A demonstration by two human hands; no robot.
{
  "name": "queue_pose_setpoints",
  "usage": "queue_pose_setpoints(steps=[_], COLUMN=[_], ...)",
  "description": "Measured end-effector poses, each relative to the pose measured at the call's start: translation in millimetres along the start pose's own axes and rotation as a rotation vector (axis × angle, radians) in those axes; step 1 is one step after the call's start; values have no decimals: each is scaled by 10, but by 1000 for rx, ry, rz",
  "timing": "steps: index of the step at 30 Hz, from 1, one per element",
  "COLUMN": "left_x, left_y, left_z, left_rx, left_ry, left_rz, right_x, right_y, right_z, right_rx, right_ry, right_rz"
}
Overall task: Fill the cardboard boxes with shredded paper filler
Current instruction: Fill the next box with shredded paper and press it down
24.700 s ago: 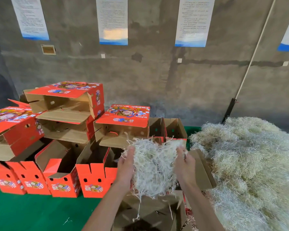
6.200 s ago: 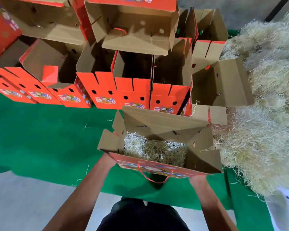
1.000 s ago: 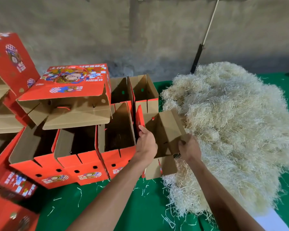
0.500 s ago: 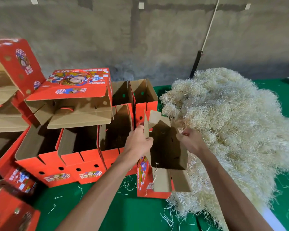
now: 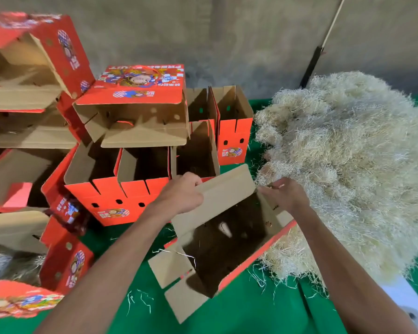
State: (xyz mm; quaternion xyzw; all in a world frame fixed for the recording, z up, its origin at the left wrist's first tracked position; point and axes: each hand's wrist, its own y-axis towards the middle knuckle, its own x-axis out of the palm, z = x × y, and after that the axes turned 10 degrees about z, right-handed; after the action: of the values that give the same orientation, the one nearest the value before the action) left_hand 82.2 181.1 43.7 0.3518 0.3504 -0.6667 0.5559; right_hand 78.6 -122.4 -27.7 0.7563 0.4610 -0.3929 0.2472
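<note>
1. Head view looks down on an open cardboard box (image 5: 227, 239), red outside and brown inside, held tilted above the green mat (image 5: 251, 309) with its opening facing up toward the camera; its inside looks dark, with only a few loose strands showing.
2. Left hand (image 5: 181, 194) grips the far flap of this box, fingers curled over the flap's top edge.
3. Right hand (image 5: 285, 196) holds the box's right corner, fingers bent around the cardboard edge, just beside the filler.
4. Shredded paper filler (image 5: 348, 169) lies in one big pale heap on the mat to the right, touching the held box's right side.
5. Loose strands (image 5: 140, 300) are scattered on the mat below the box.
6. Row of open red boxes (image 5: 121, 189) stands just behind the left hand, flaps up.
7. Printed box (image 5: 135, 104) lies on its side on top of that row, opening toward the camera.
8. More red boxes (image 5: 29, 80) are stacked at far left; one at lower left (image 5: 12, 263) has filler inside.
9. Grey concrete wall (image 5: 227, 32) rises behind, with a pole (image 5: 323, 42) leaning against it.
</note>
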Motion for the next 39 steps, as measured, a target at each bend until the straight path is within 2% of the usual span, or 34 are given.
queue_pose_setpoints(steps=[3,7,13,16,21,24,26,28,29,31,33,36,39], left_x=[-106,-200,-179,-66,275,425,516,589,624,724,870,1101,1276], left_y=[-39,-34,-7,-10,-50,-60,-73,-108,-133,-219,-335,-508,-604], left_z=[-207,-495,-776,-739,-558,-508,-522,-556,-573,-577,-585,-617,-675], left_rx=[-22,-43,-44,28,143,281,437,563,606,678,715,587,477], left_ry=[140,228,328,358,236,167,211,250,248,214,173,142,93], left_rz=[63,101,173,242,236,396,485,557,581,532,359,90,-9], right_x=[144,342,461,507,619,554,488,398,365,376,490,739,967], right_y=[-70,-251,-332,-401,-515,-479,-386,-323,-312,-318,-357,-446,-606], right_z=[-123,-285,-446,-418,-261,-131,16,185,281,470,614,736,888], right_rx=[-91,-101,-71,-47,-55,-36,-73,-106,-107,-112,-144,-136,-76], right_ry=[21,158,215,199,89,186,112,-73,-124,-238,-408,-521,-521], right_rz=[-128,-353,-357,-412,-535,-410,-166,77,145,107,-86,-264,-412])
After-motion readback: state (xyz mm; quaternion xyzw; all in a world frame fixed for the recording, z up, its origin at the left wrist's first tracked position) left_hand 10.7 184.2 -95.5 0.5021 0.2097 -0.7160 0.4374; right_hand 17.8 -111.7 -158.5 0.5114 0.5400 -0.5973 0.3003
